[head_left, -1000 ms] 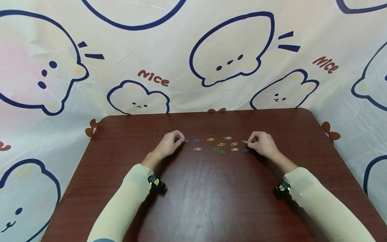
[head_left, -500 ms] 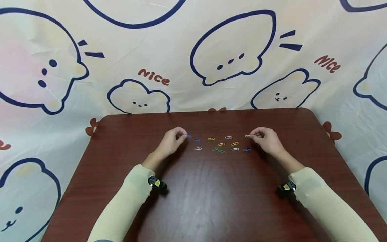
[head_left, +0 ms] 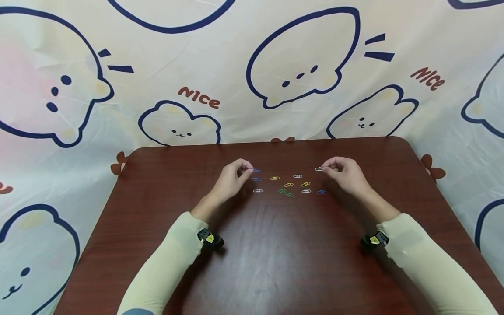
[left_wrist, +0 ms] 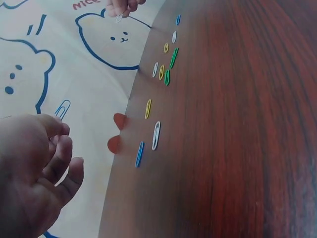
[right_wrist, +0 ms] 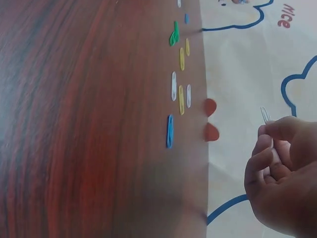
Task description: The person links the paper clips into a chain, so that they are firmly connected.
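Note:
Between thumb and fingertips, my left hand [head_left: 232, 178] pinches a blue paper clip [left_wrist: 62, 109], held above the table with its looped end pointing away. My right hand [head_left: 348, 175] pinches a white paper clip [right_wrist: 265, 115] the same way, also raised. Below and between the hands, loose paper clips lie scattered: a blue clip [head_left: 256, 179] and a white clip [head_left: 257, 190] near the left hand, a yellow clip [head_left: 274, 178], two green clips [head_left: 288, 194] close together, and a blue clip [head_left: 321, 191] near the right hand.
More clips lie toward the right, including a white one [head_left: 297, 176] and a yellow one [head_left: 306, 184]. The brown wooden table [head_left: 252, 262] has rounded far corners. Behind it hangs a pale cloth [head_left: 236, 52] with cartoon outlines. A small camera [head_left: 210, 239] sits on the left wrist.
Both hands have risen from the table and moved farther away, each carrying its clip. The left hand has also shifted right. The loose clips lie as before.

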Tool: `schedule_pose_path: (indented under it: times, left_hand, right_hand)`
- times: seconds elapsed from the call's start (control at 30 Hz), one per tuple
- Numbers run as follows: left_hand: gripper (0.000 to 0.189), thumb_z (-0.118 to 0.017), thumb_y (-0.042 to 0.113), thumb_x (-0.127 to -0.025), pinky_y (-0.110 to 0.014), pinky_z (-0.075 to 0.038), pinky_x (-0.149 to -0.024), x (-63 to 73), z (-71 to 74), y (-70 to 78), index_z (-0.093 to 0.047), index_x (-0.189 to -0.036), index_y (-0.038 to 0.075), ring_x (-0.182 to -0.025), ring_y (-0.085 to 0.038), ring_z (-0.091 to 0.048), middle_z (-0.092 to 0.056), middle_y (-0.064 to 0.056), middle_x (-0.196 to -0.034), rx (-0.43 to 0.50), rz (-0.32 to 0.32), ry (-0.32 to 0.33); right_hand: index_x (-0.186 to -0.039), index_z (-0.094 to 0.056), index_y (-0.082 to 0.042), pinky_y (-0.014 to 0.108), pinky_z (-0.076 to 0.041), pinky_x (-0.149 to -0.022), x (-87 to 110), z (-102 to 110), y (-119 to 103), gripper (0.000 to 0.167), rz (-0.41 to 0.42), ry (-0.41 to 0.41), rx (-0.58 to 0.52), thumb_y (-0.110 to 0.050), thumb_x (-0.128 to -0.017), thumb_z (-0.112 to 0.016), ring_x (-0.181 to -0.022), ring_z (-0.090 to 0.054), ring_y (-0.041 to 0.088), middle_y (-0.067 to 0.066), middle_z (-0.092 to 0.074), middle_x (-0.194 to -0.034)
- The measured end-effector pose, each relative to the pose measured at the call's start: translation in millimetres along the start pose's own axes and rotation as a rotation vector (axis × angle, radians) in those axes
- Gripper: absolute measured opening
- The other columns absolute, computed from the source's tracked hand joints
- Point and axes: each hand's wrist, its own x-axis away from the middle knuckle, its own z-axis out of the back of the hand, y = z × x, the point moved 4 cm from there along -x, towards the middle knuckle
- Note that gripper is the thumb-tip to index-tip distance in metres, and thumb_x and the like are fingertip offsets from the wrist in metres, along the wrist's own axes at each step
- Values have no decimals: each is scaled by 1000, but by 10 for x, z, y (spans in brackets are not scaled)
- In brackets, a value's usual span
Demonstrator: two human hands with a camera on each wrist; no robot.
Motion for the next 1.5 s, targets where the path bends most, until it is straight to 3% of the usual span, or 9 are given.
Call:
schedule_pose_path:
  times: [0.4,1.03,1.5]
  left_hand:
    - [5,-65,8,-100,-28,-47,-67,-20,-60,176,-66,-103,4,-75,-20,-55,-63,-7,-86,47,-61,87]
    - [4,-67,7,-99,-25,-42,-61,-126,-218,430,-66,-101,3,-68,-17,-51,-61,-5,-81,92,-122,97]
    - [5,-68,7,-98,-24,-42,-61,-220,-320,571,-67,-100,2,-68,-15,-52,-60,-5,-79,118,-160,134]
  right_hand:
    - [-102,-72,-3,23,-44,-62,-19,-58,-239,16,17,-9,-79,-18,-99,-69,-76,-54,19,23,-69,-97]
    - [-104,-70,-5,26,-43,-59,-75,-255,-685,11,99,-12,-151,-15,-100,-66,-71,-52,21,16,-66,-90]
    - [-102,-70,-1,22,-46,-67,-129,-371,-876,14,143,16,-225,-14,-99,-69,-78,-56,22,21,-69,-95]
